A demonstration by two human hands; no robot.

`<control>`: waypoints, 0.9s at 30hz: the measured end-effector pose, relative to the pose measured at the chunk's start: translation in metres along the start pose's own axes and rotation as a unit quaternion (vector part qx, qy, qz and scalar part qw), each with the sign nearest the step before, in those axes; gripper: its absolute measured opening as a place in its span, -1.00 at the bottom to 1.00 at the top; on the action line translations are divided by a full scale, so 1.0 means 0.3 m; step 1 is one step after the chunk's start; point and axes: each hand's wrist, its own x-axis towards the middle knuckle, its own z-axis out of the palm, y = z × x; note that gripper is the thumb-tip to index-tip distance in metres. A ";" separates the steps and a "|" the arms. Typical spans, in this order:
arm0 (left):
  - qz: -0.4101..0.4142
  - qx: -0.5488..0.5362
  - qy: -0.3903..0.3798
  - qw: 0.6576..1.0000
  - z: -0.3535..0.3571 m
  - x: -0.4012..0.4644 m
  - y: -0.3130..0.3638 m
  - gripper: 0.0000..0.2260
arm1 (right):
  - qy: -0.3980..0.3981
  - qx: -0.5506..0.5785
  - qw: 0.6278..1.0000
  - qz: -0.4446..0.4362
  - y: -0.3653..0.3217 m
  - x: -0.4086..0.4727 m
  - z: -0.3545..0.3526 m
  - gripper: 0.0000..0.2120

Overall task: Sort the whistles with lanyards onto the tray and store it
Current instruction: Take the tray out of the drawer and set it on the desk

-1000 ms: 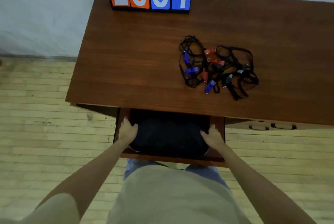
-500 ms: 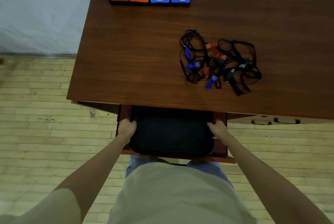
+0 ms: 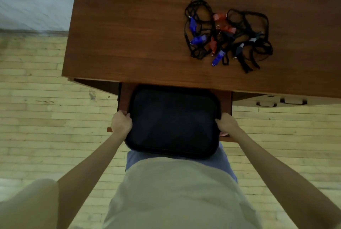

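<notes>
Fingertips of left hand (image 3: 121,123) tucked under tray (image 3: 173,118) rim, not visible. Right hand (image 3: 226,124) same: fingers wrapped below the tray's right edge, out of sight. Far part of tray shadowed under desk (image 3: 129,35) lip, rim hard to separate from drawer (image 3: 124,97) interior. Drawer floor hidden by tray. Whistles with lanyards (image 3: 227,35) tangled: cords overlap, cannot tell which cord goes to which whistle; dark whistles on the right barely distinguishable from cords, count unclear. Desk cut off at top and right edges. Both forearms cut by bottom and right edges. Handles (image 3: 282,101) of neighbouring drawer small, blurred.
</notes>
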 end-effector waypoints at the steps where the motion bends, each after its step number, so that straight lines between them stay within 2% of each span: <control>1: 0.001 0.003 0.008 1.000 -0.004 -0.016 -0.013 -0.75 | 0.002 -0.010 1.000 -0.003 0.009 -0.006 0.007 -0.74; 8: 0.044 -0.007 0.084 0.996 -0.052 -0.114 -0.072 -0.76 | 0.061 -0.046 0.997 -0.025 0.008 -0.101 0.011 -0.70; 13: 0.069 -0.052 0.143 0.986 -0.112 -0.114 -0.045 -0.76 | 0.110 -0.005 0.990 -0.092 -0.041 -0.142 -0.030 -0.82; 19: 0.082 -0.075 0.166 0.980 -0.224 0.021 0.072 -0.72 | 0.174 0.058 0.971 -0.151 -0.238 -0.109 -0.126 -0.81; 23: 0.115 -0.054 0.178 0.976 -0.330 0.143 0.160 -0.65 | 0.215 0.086 0.953 -0.196 -0.420 -0.068 -0.188 -0.72; 27: 0.103 -0.042 0.223 0.968 -0.402 0.293 0.222 -0.69 | 0.241 0.090 0.938 -0.233 -0.602 -0.017 -0.228 -0.64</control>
